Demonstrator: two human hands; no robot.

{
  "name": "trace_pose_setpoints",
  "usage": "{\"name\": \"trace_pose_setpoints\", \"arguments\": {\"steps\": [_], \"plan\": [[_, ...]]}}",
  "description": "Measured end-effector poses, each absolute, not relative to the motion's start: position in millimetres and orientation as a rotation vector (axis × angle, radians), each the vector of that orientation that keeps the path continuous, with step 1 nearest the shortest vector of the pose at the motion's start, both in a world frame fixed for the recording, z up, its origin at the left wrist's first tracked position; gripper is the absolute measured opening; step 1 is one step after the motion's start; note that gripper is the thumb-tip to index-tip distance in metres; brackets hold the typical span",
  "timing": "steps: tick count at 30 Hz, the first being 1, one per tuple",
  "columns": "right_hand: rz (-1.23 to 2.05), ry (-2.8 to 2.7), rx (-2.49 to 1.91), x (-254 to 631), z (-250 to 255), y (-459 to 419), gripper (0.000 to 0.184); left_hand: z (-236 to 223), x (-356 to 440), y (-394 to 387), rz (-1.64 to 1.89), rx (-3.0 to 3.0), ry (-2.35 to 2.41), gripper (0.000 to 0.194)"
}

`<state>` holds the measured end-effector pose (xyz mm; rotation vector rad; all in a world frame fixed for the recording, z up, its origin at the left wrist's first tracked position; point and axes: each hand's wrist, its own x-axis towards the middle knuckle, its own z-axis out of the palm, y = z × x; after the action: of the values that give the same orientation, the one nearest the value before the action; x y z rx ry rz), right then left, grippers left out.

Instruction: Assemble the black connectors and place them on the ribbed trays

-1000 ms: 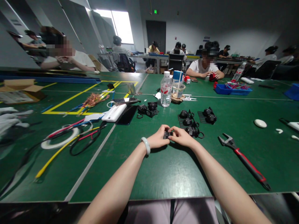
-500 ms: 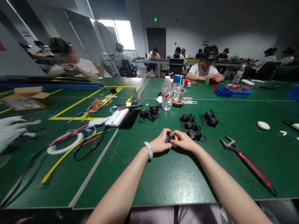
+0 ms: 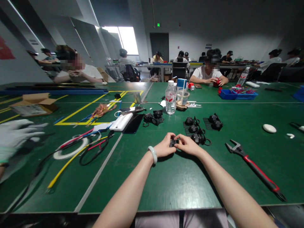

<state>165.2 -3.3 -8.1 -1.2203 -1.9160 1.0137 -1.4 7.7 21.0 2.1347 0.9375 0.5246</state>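
Between my two hands, low over the green table, is a small black plastic fitting (image 3: 174, 143). My left hand (image 3: 165, 146), with a pale bangle at its wrist, pinches it from the left side. My right hand (image 3: 188, 144) has its fingertips closed on the right side of the same part. Fingers cover much of it, so its exact shape is hidden. Just beyond my right hand lie several black fittings with hex collars and loose rings (image 3: 195, 129). Another pair of black fittings (image 3: 214, 121) sits farther right, and a further group (image 3: 154, 117) lies beyond my left hand.
An adjustable wrench (image 3: 256, 171) lies at right near a white oval object (image 3: 269, 128). A water bottle (image 3: 170, 98) and a cup (image 3: 182, 98) stand ahead. Cables (image 3: 68, 164), a white power bank (image 3: 122, 122) and a co-worker's gloved hand (image 3: 17, 136) are at left.
The view has shifted slightly, so the scene sits a little lower and farther right. The gloved hand at left shows more fully. Both my hands keep hold of the black fitting.
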Motion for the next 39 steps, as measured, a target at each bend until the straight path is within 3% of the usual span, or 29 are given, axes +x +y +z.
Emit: {"name": "trace_pose_setpoints", "arguments": {"steps": [39], "plan": [[0.975,-1.922,-1.229,164.0,-8.3,-6.3,0.027,15.2,-1.4,8.7,0.561,2.163,0.923,0.048]]}}
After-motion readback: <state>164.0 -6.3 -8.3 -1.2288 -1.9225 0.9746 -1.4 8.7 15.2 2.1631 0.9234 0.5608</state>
